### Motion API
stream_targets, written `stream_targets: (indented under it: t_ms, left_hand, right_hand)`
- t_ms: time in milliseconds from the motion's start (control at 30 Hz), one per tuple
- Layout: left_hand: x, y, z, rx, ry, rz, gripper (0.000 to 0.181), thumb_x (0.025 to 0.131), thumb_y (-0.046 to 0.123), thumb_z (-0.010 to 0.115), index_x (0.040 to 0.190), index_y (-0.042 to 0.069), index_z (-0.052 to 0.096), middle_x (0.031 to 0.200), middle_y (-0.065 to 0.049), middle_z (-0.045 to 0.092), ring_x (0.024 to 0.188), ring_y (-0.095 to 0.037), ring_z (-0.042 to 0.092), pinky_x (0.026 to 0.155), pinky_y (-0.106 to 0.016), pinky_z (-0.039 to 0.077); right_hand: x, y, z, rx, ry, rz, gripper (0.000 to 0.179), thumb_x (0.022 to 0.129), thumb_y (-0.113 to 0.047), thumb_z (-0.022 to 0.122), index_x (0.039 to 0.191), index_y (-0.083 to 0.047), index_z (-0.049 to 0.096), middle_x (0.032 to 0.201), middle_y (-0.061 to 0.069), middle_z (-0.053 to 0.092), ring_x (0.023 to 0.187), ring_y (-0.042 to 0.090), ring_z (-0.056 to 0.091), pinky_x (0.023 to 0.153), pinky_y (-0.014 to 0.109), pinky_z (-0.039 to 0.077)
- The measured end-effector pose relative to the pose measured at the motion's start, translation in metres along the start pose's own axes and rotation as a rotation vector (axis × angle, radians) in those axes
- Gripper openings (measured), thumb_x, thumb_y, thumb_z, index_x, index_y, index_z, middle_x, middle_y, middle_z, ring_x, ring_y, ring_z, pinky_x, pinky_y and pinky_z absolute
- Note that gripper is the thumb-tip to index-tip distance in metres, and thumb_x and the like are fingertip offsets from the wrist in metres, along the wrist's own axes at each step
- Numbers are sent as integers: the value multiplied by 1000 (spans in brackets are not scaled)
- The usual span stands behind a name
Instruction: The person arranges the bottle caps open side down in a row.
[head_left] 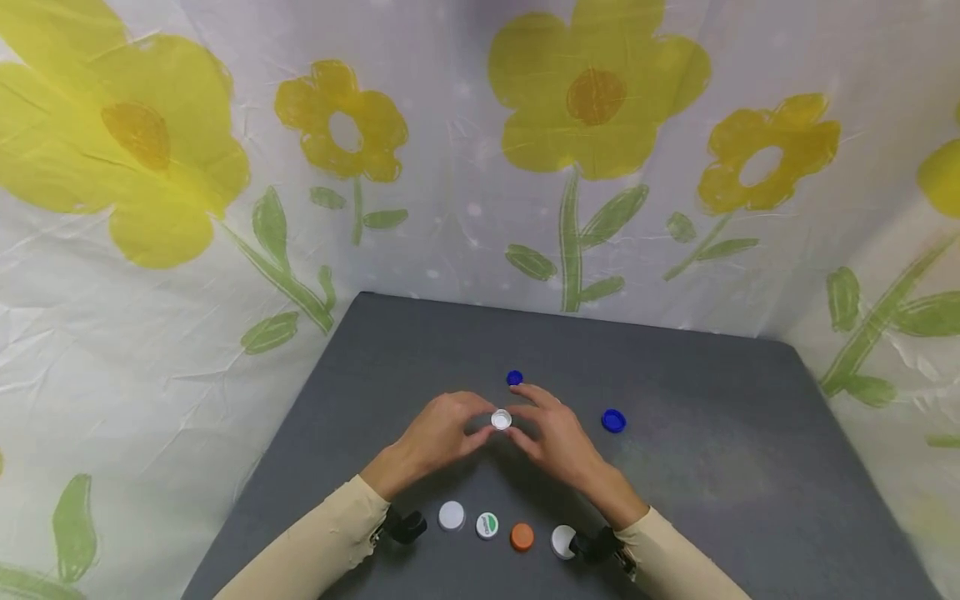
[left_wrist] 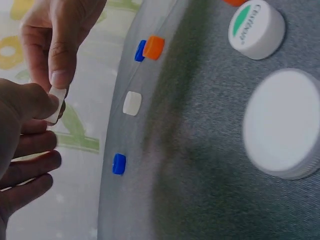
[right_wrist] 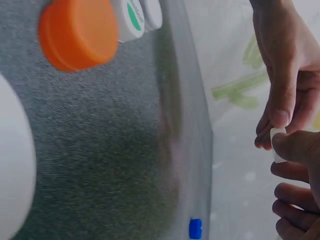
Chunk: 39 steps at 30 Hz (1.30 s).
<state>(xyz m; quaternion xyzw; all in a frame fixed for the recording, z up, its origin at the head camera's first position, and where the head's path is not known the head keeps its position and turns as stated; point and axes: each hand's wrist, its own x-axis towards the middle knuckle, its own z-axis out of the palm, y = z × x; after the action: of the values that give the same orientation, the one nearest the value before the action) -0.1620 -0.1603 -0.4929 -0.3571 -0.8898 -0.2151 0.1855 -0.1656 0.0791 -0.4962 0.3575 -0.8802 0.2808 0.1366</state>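
A small white bottle cap (head_left: 501,419) is held up over the dark table between both hands, its round hollow side showing in the head view. My left hand (head_left: 442,429) pinches its left edge between thumb and forefinger. From the other side my right hand (head_left: 558,433) pinches it the same way. The left wrist view shows this cap (left_wrist: 58,105) edge-on, with both thumbs on it. My left hand's other fingers spread loosely below the cap there. A blue cap (head_left: 514,377) lies just beyond the right fingertips.
Along the near side stand a white cap (head_left: 452,515), a white cap with a green mark (head_left: 487,525), an orange cap (head_left: 522,537) and another white cap (head_left: 562,542), partly covered by the right wrist camera. A blue cap (head_left: 613,421) lies right. Behind the hands are another white cap (left_wrist: 131,103) and orange cap (left_wrist: 154,47).
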Motion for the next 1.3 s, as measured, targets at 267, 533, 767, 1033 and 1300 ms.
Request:
stream_targets:
  t_ms: [267, 533, 767, 1033, 1300]
  left_hand:
    - [-4, 3, 1, 62, 59, 80, 33, 88, 15, 93, 117, 6, 81, 112, -5, 83, 107, -22, 79, 94, -39, 63]
    - [-6, 2, 7, 54, 88, 148, 27, 88, 12, 93, 112, 7, 82, 108, -3, 81, 104, -20, 78, 93, -38, 64]
    - [-7, 2, 9, -18, 86, 94, 18, 92, 11, 88, 108, 8, 82, 103, -3, 83, 100, -19, 79, 90, -38, 64]
    - [-5, 5, 8, -376, 45, -201, 10, 95, 12, 86, 104, 8, 85, 99, -3, 85, 91, -13, 81, 82, -32, 65]
    - [0, 9, 5, -632, -57, -462, 12, 99, 23, 83, 102, 11, 86, 92, 3, 83, 79, -3, 69, 72, -22, 56]
  right_hand:
    - [-4, 2, -3, 87, 17, 60, 24, 95, -17, 85, 115, -5, 82, 147, 17, 70, 138, 38, 66, 108, 56, 57]
    - [-6, -2, -4, 214, -42, 148, 15, 100, -23, 79, 111, -13, 84, 147, 12, 72, 138, 36, 67, 110, 60, 54]
    - [-9, 0, -2, 203, 0, 125, 18, 102, -23, 77, 114, -12, 84, 143, 12, 73, 134, 34, 70, 106, 58, 57]
    - [-11, 6, -1, 46, 170, -69, 39, 85, -12, 93, 121, -4, 80, 140, 12, 74, 134, 35, 68, 104, 54, 60]
    - [-11, 4, 1, 20, 201, -189, 56, 80, -5, 96, 132, -6, 75, 143, 13, 71, 136, 36, 67, 104, 54, 59]
